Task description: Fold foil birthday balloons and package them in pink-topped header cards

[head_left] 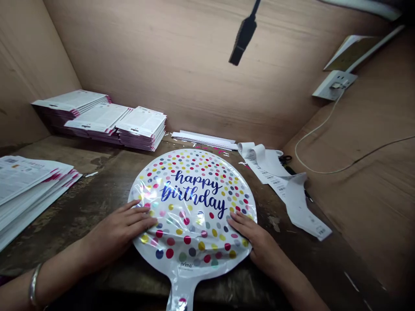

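A flat foil balloon (pixel 194 211) with coloured dots and "happy birthday" in blue script lies on the dark table, its tail pointing toward me. My left hand (pixel 125 224) rests on the balloon's left edge with fingers stretched out. On the right edge, the fingers of my right hand (pixel 248 231) lie flat on the foil, while the thumb is hidden. The surface is wrinkled and shiny across its lower half. Neither hand appears to grip the balloon.
Stacked printed packets (pixel 139 125) stand along the back wall, and another packet pile (pixel 29 185) sits at left. Paper strips (pixel 204 139) lie behind the balloon. A curling label strip (pixel 285 190) and scissors (pixel 285 159) are at right. A black connector (pixel 243 41) hangs above; a socket (pixel 335 84) is wall-mounted.
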`<state>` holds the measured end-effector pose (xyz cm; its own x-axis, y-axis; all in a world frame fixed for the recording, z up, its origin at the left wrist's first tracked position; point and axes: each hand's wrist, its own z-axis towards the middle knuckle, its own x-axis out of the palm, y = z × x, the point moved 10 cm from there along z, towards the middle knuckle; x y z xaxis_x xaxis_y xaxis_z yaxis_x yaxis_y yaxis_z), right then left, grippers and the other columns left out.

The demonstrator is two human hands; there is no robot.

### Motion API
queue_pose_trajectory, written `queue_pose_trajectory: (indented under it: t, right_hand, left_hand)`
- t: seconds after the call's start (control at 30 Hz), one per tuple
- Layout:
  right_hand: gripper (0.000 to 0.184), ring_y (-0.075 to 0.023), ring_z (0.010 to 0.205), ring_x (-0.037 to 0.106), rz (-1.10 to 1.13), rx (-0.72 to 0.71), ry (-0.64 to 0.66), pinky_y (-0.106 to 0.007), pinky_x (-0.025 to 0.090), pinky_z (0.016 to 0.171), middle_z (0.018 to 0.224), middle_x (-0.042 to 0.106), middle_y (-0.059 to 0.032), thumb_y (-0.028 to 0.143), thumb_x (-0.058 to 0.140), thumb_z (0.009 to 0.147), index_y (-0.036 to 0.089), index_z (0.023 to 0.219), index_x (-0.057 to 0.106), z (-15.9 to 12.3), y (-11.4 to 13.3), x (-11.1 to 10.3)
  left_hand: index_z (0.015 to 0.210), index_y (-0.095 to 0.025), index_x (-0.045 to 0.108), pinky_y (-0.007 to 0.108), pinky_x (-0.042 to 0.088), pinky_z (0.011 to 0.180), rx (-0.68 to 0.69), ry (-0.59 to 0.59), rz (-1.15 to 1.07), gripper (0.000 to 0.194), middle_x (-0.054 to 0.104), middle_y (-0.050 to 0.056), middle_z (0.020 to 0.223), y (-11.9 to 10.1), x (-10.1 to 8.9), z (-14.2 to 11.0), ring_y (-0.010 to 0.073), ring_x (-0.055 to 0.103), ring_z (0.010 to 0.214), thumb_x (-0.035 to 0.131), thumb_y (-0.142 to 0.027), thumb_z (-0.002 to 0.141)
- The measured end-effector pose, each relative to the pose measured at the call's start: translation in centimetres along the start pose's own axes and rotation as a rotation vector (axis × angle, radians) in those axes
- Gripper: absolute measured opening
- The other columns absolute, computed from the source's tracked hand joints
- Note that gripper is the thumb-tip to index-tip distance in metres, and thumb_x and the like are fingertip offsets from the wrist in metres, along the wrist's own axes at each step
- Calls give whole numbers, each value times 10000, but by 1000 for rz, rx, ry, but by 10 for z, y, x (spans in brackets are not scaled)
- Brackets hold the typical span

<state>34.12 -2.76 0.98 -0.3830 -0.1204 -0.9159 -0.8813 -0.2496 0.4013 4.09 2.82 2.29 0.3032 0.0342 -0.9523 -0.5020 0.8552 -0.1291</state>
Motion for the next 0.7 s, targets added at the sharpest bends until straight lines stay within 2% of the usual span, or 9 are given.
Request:
queue_pose_trajectory:
  t: [0.07,0.17,0.23,0.37,0.43,0.5,0.57,0.63,0.7]
  right_hand:
    - [475,-257,1336,354,10,16,22,-478,326,1091,1433,414,-82,241,508,860,240,1334,492,1,-6,4]
    - [504,-246,1346,337,64,-6,44,-473,305,1102,1444,395,-82,233,519,852,236,1352,465,2,-4,3]
    - [492,-249,1333,361,116,-14,60,-470,318,1092,1434,410,-94,235,528,848,229,1338,483,3,-2,-1]
    - [445,-272,1307,400,143,20,68,-479,337,1067,1446,393,-105,289,557,834,245,1277,554,8,-2,-11]
    - [386,-272,1289,422,124,27,63,-482,315,1072,1409,453,-88,262,537,826,258,1202,621,11,-3,-15]
    - [353,-253,1200,512,163,84,40,-445,359,1036,1286,581,-78,212,478,821,244,1112,677,16,-12,-19]
    - [338,-226,1014,617,208,231,-2,-364,461,902,1069,693,-69,214,417,831,201,1005,706,22,-33,-23]
    - [335,-206,804,648,188,382,-32,-291,495,700,846,716,-48,285,384,860,169,881,697,31,-56,-25]
    - [382,-192,668,623,113,476,-57,-259,448,572,695,682,-30,381,368,884,169,753,657,43,-71,-27]
  left_hand:
    - [1251,-261,546,414,348,1073,-84,-29,-3,461,617,30,1247,20,3,-3,224,541,1183,474,-129,816]
    - [1138,-245,618,414,385,1053,-206,-42,-53,379,638,35,1212,48,6,-5,242,549,1174,475,-149,800]
    - [1130,-254,623,395,396,1049,-221,-14,-105,394,636,23,1216,55,8,0,233,546,1180,464,-133,790]
    - [1134,-276,640,322,439,1007,-180,65,-228,410,630,11,1228,52,7,13,201,564,1157,449,-139,798]
    - [1078,-282,673,306,439,998,-199,81,-287,392,653,3,1190,56,6,15,198,584,1127,450,-150,784]
    - [1034,-273,689,288,465,949,-308,70,-354,343,686,0,1119,74,6,14,208,622,1052,470,-203,779]
    - [978,-243,694,263,504,829,-483,39,-418,286,719,4,995,98,5,13,217,657,924,478,-316,804]
    - [890,-207,684,246,495,658,-673,14,-413,354,718,12,819,122,4,14,213,651,763,440,-456,834]
    - [818,-195,660,244,433,557,-807,25,-347,443,677,8,692,136,4,20,205,615,664,397,-551,838]
